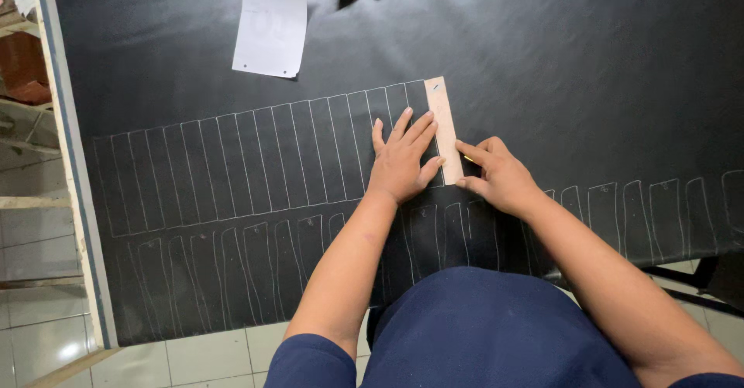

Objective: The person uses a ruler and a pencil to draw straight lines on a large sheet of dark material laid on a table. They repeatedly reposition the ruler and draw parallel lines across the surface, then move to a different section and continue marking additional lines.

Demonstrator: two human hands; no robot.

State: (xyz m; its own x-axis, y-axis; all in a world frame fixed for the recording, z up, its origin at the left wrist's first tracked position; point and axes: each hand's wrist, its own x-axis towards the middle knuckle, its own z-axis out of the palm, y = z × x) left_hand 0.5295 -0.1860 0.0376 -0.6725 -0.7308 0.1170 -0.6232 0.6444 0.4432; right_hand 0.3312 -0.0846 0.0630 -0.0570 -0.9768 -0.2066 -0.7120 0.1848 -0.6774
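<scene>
Left hand [401, 159] lies flat, fingers spread, palm down on the black sheet [542, 78], fingertips pressing the left edge of the tan strip [445, 130]. Strip sits near mid-surface, long axis toward the far edge, at the right end of the upper row of chalk outlines [256, 155]. Right hand [500, 175] is curled, grip closed on a thin marker [468, 158] whose tip meets the strip's right edge. White paper [271, 22] lies at the far edge.
</scene>
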